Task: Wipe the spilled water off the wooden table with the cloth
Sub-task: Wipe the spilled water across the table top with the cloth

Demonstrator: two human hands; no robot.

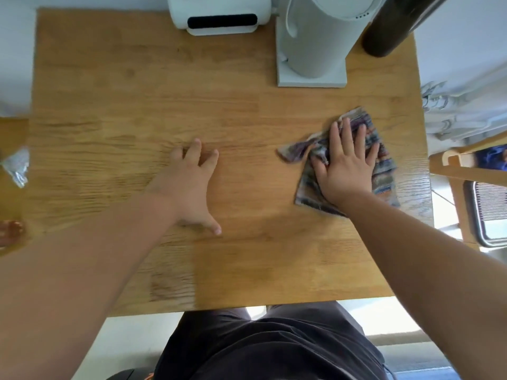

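As right hand (346, 165) flattens cloth (384, 171), kettle (315, 42) beyond

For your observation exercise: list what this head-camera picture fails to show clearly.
- Spilled water: none discernible on the blurred wooden table.
- Cloth: middle hidden under the right hand.
- White appliances and dark cylinder: tops cut off by the upper edge.
- Left hand: motion-blurred.

The cloth (382, 165), striped in faded purples and blues, lies crumpled flat near the right edge of my wooden table (164, 105), one corner trailing left; I can't make out any water
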